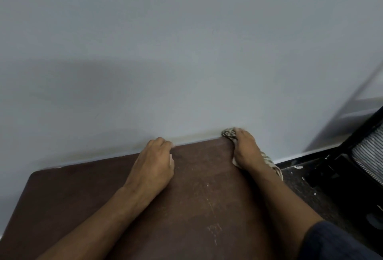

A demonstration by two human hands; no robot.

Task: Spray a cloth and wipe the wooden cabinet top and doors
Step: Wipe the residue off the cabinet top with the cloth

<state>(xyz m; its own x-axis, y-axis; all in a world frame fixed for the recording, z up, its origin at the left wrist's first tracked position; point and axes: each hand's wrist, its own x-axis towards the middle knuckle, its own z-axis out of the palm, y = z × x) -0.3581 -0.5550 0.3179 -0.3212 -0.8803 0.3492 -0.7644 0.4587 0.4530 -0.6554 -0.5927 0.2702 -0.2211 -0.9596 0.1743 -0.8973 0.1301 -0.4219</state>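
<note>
Head view: right hand (246, 150) has its fingers wrapped over a patterned cloth (229, 133), pressing it on the far right corner of the brown cabinet top (196, 197) against the wall (186, 52). Left hand (154, 162) rests palm-down beside it, fingers loosely bent at the back edge, holding nothing, both forearms stretched across the scuffed wood. A dark chair (364, 156) stands on the floor to the right.

Dim, soft light; broad shadow on the wall (186, 52); edges blurred, warped.

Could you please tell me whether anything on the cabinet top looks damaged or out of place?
Yes: the cabinet top shows pale scratches and scuffs near its right front. Nothing looks spilled or askew; the right hand presses the cloth at the back corner.
</note>
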